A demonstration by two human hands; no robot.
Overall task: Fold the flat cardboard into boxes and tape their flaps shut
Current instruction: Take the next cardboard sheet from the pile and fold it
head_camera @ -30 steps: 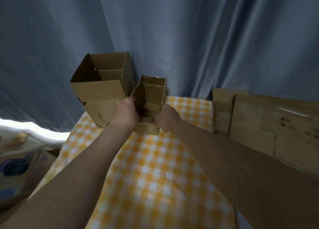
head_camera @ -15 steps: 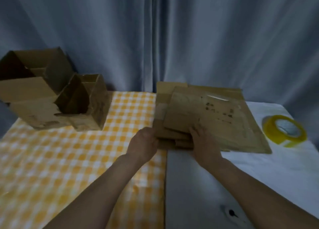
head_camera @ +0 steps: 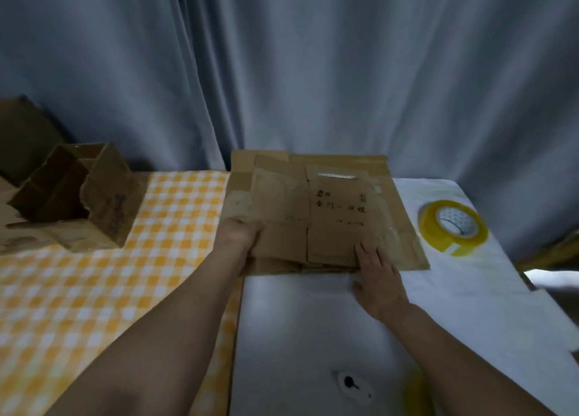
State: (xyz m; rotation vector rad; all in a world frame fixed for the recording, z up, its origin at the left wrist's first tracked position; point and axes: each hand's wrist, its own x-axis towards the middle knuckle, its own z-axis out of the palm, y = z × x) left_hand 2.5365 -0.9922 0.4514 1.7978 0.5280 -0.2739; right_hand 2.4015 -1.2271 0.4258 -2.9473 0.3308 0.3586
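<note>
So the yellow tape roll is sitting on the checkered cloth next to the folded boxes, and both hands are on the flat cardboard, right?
Not quite. The head view shows the yellow tape roll on the white cloth, to the right of the flat cardboard, far from the folded boxes on the checkered cloth. The rest is right: the left hand and right hand are both on the flat cardboard.

Flat cardboard [head_camera: 341, 215]: brown stack, lying flat at the surface's far middle, top sheet with dark writing.
Boxes [head_camera: 78, 202]: folded, open-topped, far left.
Tape [head_camera: 452, 227]: yellow roll, lying flat, right of stack.
</note>
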